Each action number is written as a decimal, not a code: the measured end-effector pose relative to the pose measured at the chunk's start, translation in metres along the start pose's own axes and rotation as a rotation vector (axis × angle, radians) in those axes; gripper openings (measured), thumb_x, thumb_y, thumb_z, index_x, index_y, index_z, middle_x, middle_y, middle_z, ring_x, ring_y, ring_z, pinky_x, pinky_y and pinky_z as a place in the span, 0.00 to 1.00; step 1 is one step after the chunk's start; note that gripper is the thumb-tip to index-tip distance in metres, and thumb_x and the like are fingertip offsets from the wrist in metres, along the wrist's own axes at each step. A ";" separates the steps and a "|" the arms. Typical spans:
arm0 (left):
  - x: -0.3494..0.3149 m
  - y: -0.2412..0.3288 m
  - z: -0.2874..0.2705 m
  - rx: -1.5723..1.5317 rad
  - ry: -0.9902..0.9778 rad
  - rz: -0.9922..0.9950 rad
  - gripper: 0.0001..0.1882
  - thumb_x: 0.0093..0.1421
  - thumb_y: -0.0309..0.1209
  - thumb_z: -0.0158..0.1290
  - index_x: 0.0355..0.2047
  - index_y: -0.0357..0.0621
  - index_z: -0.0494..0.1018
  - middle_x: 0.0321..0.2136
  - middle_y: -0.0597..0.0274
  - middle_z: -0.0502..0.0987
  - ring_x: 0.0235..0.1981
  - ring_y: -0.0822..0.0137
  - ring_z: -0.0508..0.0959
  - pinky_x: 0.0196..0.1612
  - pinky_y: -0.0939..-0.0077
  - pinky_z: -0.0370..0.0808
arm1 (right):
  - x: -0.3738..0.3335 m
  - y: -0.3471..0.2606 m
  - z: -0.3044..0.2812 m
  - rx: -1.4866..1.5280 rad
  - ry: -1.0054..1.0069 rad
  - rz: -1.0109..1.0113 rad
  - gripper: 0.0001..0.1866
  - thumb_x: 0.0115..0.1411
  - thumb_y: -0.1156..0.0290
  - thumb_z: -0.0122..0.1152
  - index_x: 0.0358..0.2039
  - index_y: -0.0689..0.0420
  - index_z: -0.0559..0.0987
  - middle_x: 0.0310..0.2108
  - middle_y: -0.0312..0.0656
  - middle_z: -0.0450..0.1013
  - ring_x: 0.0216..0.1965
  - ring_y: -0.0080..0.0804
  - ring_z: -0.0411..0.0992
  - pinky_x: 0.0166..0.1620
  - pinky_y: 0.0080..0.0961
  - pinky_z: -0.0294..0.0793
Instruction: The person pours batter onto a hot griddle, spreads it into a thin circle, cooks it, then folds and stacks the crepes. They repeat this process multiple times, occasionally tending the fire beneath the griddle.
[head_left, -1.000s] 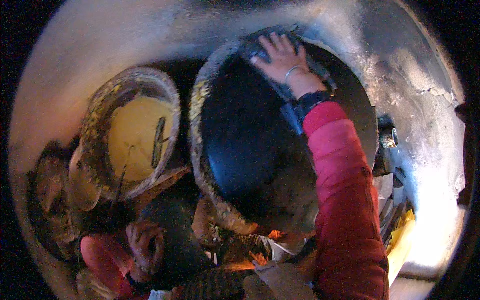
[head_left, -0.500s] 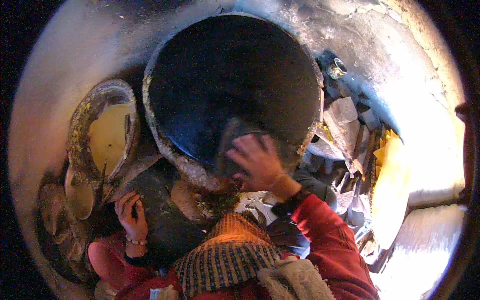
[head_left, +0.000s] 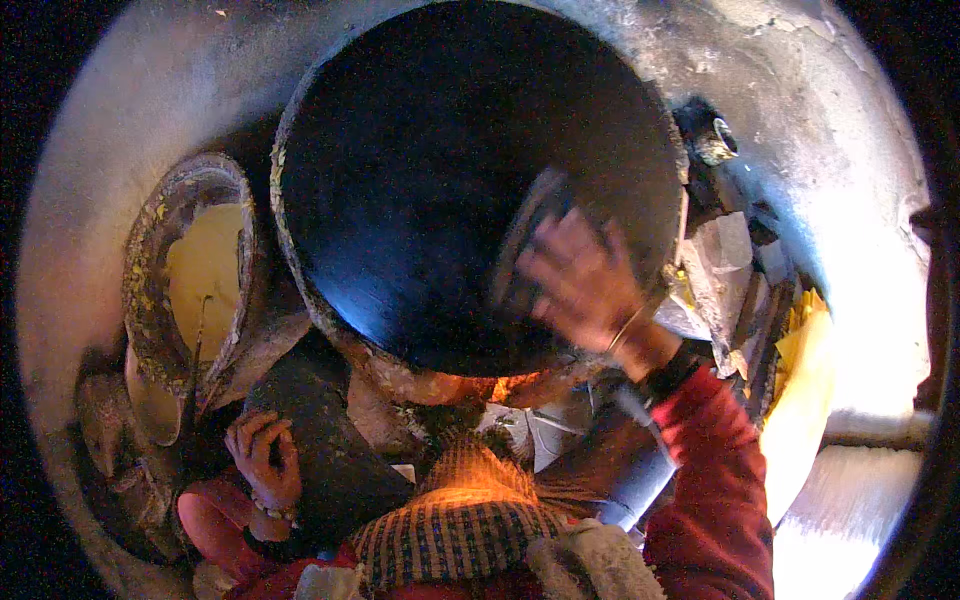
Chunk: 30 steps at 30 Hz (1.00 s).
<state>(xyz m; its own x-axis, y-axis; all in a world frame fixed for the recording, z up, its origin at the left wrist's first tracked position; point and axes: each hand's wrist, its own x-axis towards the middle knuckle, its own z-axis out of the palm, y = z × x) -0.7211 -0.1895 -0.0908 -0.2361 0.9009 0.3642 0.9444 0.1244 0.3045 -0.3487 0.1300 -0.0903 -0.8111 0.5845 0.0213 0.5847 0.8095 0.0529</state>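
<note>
While our right hand [head_left: 585, 285] presses a dark cloth [head_left: 525, 240] flat-fingered against the big black griddle [head_left: 430, 190] near its right rim, bare surface stretches leftward. Our left hand [head_left: 262, 455] curls loosely, holding nothing, beside a dark slab [head_left: 325, 440].

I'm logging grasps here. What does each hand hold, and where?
Right hand presses a dark cloth flat against the black griddle; motion blur hides the grip. Left hand holds nothing visible.

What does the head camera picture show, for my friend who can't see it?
A person's right hand, blurred, presses a dark cloth on a big round black pan. The left hand rests by a dark slab, near a bowl of yellow batter.
</note>
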 end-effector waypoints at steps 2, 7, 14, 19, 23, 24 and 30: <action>0.006 -0.005 0.001 -0.016 -0.020 -0.012 0.05 0.54 0.25 0.54 0.32 0.45 0.76 0.40 0.60 0.74 0.45 0.53 0.71 0.51 0.55 0.66 | 0.049 0.073 0.005 -0.056 0.178 0.262 0.32 0.61 0.45 0.50 0.65 0.37 0.61 0.69 0.40 0.51 0.70 0.48 0.45 0.63 0.69 0.44; 0.015 -0.011 -0.011 -0.101 -0.028 -0.057 0.06 0.53 0.25 0.54 0.32 0.45 0.77 0.39 0.60 0.75 0.44 0.53 0.71 0.49 0.56 0.67 | 0.189 0.138 -0.028 0.000 0.144 0.670 0.36 0.64 0.38 0.39 0.69 0.36 0.51 0.72 0.36 0.41 0.72 0.41 0.37 0.64 0.66 0.41; 0.009 -0.002 -0.014 -0.110 0.031 -0.077 0.07 0.53 0.24 0.54 0.33 0.46 0.78 0.39 0.59 0.75 0.43 0.53 0.72 0.49 0.57 0.67 | 0.136 -0.071 -0.012 0.052 0.164 -0.380 0.36 0.52 0.42 0.58 0.62 0.38 0.66 0.69 0.39 0.51 0.70 0.46 0.44 0.62 0.72 0.40; -0.013 -0.014 -0.015 -0.076 0.058 -0.064 0.06 0.55 0.24 0.53 0.33 0.45 0.78 0.39 0.59 0.75 0.45 0.53 0.72 0.50 0.56 0.66 | 0.002 -0.115 -0.007 0.007 -0.027 -0.521 0.46 0.43 0.36 0.63 0.63 0.35 0.64 0.69 0.37 0.50 0.70 0.44 0.45 0.62 0.72 0.38; -0.020 -0.024 -0.008 -0.059 0.059 -0.106 0.05 0.56 0.25 0.53 0.33 0.44 0.77 0.39 0.59 0.75 0.45 0.53 0.71 0.52 0.56 0.65 | -0.065 -0.076 -0.009 0.197 0.174 -0.121 0.47 0.40 0.48 0.71 0.63 0.37 0.65 0.68 0.41 0.51 0.69 0.46 0.48 0.62 0.71 0.38; -0.019 -0.025 -0.006 -0.075 0.079 -0.091 0.05 0.56 0.25 0.53 0.33 0.44 0.77 0.39 0.59 0.75 0.45 0.53 0.71 0.52 0.56 0.65 | -0.080 -0.056 -0.010 0.123 0.073 0.006 0.46 0.40 0.55 0.72 0.62 0.38 0.66 0.68 0.42 0.51 0.69 0.48 0.49 0.63 0.66 0.44; -0.012 -0.019 0.001 -0.023 0.061 -0.037 0.05 0.57 0.26 0.53 0.33 0.44 0.77 0.40 0.59 0.75 0.45 0.53 0.71 0.51 0.56 0.66 | -0.121 0.098 -0.003 0.461 0.278 0.724 0.30 0.47 0.74 0.64 0.55 0.53 0.73 0.46 0.48 0.76 0.47 0.33 0.75 0.48 0.27 0.74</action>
<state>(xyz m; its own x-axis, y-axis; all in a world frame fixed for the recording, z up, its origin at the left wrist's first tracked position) -0.7362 -0.2026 -0.1016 -0.2854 0.8686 0.4050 0.9292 0.1473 0.3389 -0.1930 0.1383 -0.0845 -0.1817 0.9737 0.1377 0.8524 0.2257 -0.4716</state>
